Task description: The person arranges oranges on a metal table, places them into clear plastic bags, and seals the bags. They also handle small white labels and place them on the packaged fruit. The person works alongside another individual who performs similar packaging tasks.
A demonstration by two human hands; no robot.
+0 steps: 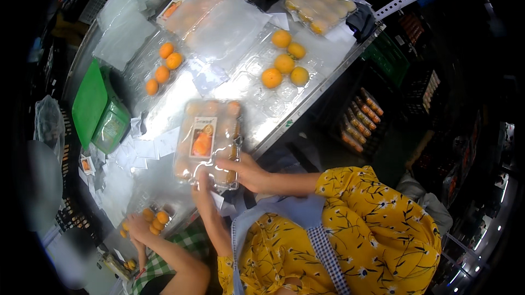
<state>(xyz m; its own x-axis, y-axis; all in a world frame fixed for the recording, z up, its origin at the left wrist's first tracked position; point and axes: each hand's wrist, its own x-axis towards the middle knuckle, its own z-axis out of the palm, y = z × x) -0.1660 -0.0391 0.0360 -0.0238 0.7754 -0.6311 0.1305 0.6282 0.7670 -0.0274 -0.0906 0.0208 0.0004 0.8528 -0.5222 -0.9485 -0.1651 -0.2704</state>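
My left hand and my right hand grip the lower part of a closed clear clamshell pack of orange fruit, with a picture label on its lid. Above the pack, an open clear tray holds several oranges. Another tray with several smaller orange fruits lies farther left. Both rest on the metal table.
A co-worker's hand works among oranges at lower left. A green box and white papers lie left. Clear lids and a filled pack are at the back. Crates of packs stand beyond the right edge.
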